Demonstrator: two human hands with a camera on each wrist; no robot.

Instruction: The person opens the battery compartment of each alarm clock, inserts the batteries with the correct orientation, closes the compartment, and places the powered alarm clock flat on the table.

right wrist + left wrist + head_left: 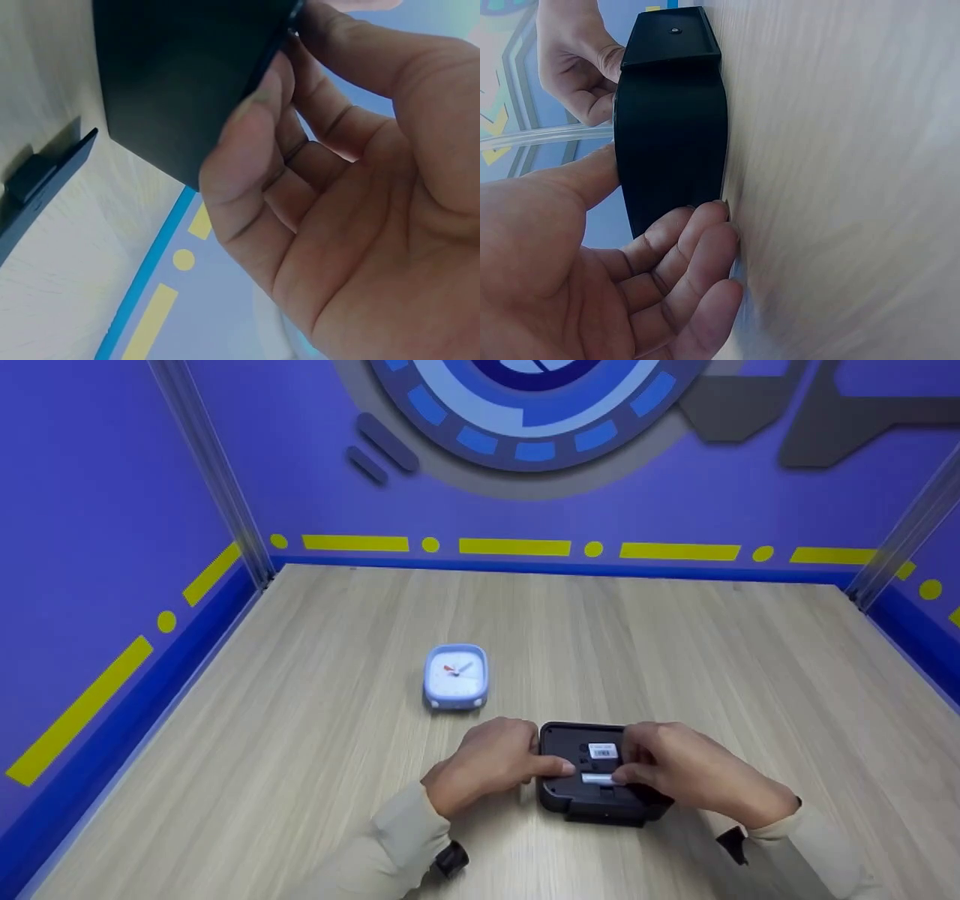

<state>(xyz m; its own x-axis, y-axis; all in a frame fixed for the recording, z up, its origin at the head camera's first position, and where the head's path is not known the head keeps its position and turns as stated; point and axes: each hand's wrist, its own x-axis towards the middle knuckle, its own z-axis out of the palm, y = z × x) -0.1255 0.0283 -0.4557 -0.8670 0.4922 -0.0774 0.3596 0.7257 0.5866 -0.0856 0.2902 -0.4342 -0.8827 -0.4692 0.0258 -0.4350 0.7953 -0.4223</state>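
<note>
A black box-shaped device [562, 795], its kind not certain, lies on the table with its panel up, showing a barcode label. A pale cylinder like a battery [598, 779] sits in a slot in the panel. My left hand [499, 757] grips the device's left side, thumb on the panel near the slot and fingers along the side wall [671, 142]. With curled fingers, my right hand [686, 769] holds the battery's right end at thumb and fingertip; part of that contact is hidden. In the right wrist view, its other fingers curl beside the device's edge.
A light blue alarm clock [456, 676] stands behind the device, to its left. A thin black piece with a raised tab [45, 180] lies on the wooden table [360, 660] near the device. Blue panels [225, 450] wall the table at the back and sides.
</note>
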